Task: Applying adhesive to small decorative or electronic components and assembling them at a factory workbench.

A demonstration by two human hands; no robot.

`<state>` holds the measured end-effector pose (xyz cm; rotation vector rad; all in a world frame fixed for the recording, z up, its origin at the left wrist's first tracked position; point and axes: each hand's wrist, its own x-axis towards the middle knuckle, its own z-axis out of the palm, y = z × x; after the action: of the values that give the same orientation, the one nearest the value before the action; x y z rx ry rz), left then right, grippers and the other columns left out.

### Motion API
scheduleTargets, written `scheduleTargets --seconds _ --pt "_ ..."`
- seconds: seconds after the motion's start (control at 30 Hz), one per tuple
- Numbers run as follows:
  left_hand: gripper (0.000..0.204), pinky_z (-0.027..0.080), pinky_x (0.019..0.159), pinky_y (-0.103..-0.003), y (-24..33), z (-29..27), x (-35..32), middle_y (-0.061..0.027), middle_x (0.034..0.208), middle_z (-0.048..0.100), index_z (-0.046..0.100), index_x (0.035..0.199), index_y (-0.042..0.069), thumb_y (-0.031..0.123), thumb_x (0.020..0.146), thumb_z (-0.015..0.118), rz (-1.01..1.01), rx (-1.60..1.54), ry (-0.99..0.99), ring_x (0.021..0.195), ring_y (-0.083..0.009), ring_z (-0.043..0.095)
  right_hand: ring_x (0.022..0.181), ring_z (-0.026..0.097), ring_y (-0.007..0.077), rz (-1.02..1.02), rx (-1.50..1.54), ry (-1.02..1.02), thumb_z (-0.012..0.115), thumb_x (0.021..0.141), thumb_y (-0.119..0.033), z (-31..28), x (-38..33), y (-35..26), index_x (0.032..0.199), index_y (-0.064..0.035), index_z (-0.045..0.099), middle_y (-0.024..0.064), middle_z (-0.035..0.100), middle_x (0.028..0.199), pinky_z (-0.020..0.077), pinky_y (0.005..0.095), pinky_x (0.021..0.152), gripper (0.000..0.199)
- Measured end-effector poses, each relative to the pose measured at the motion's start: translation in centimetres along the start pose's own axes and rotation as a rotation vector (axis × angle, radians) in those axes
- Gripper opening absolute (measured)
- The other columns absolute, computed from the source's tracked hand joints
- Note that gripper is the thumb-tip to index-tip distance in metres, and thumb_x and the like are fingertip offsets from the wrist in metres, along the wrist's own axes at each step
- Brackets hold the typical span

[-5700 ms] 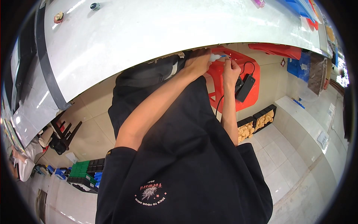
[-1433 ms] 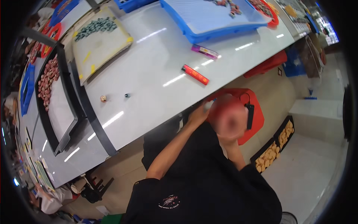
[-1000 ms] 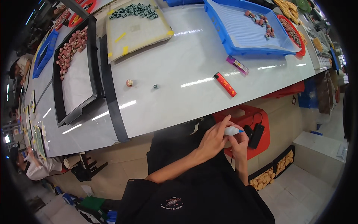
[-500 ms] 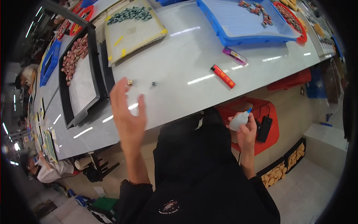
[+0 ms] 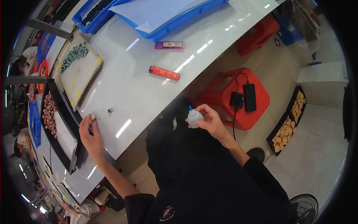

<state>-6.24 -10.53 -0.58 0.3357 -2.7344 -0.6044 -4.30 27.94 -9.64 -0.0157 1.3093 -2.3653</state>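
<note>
My left hand is over the tabletop, thumb and fingers apart. At its fingertips is a small pale bead with gold-brown markings; whether they touch it is hard to see. A little to the right lies a tiny dark bead. In front of my body, off the table's edge, my right hand is wrapped round a small whitish squeeze bottle. Its blue tip points upward.
A black tray of reddish beads and a pale board with green beads stand left. Beyond lie red and purple lighters and a blue tray. A red stool holding black devices is at my right.
The view has turned right. My left hand has come down to the pale bead, its fingertips now beside it. My right hand still holds the squeeze bottle before my body.
</note>
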Motion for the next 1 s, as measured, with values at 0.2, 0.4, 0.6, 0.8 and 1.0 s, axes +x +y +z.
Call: scheduleTargets --seconds 0.2,0.4,0.6,0.8,1.0 --pt "0.027 0.042 0.066 -0.024 0.3 0.1 0.1 -0.0042 0.101 0.06 0.061 0.112 0.004 0.005 0.085 0.059 -0.013 -0.018 0.032 0.076 -0.0114 0.054 0.099 0.058 0.0211 0.025 0.043 -0.01 0.063 0.082 -0.003 0.7 0.2 -0.1 0.107 -0.001 0.045 0.0108 0.055 0.105 0.0532 0.0363 0.081 0.031" --pt "0.028 0.042 0.069 -0.022 3.2 -1.3 -2.4 -0.0057 0.095 0.061 0.058 0.114 -0.002 0.005 0.086 0.058 -0.211 -0.471 0.14 0.077 -0.0087 0.053 0.096 0.058 0.0193 -0.111 -0.029 0.07 0.063 0.08 -0.001 2.4 -0.4 -2.9 0.11 0.0003 0.047 0.0103 0.054 0.105 0.0527 0.0324 0.079 0.033" --pt "0.033 0.041 0.067 -0.023 5.1 -1.6 -7.4 -0.0082 0.095 0.057 0.053 0.117 -0.005 0.002 0.085 0.057 -0.288 -1.064 -0.01 0.074 -0.0099 0.05 0.089 0.057 0.0169 -0.223 -0.255 -0.034 0.065 0.077 -0.002 6.2 0.1 -5.5 0.111 0.0023 0.05 0.011 0.053 0.105 0.0491 0.027 0.071 0.037" --pt "0.032 0.044 0.065 -0.023 7.9 -1.2 -8.6 -0.0091 0.084 0.059 0.057 0.109 -0.005 -0.007 0.077 0.059 -0.425 -1.235 0.003 0.072 -0.013 0.054 0.082 0.057 0.0175 -0.339 -0.509 -0.246 0.069 0.073 -0.002 10.1 2.3 -7.2 0.11 0.0011 0.055 0.0109 0.058 0.095 0.0449 0.0257 0.067 0.04" --pt "0.035 0.045 0.066 -0.022 7.5 -1.5 -8.8 -0.0108 0.09 0.058 0.054 0.114 -0.005 -0.002 0.08 0.061 -0.41 -1.194 -0.026 0.073 -0.0121 0.054 0.076 0.06 0.023 -0.45 -0.668 -0.301 0.072 0.069 -0.004 12.8 4.0 -6.6 0.108 -0.0008 0.058 0.0124 0.061 0.09 0.0475 0.028 0.066 0.042"
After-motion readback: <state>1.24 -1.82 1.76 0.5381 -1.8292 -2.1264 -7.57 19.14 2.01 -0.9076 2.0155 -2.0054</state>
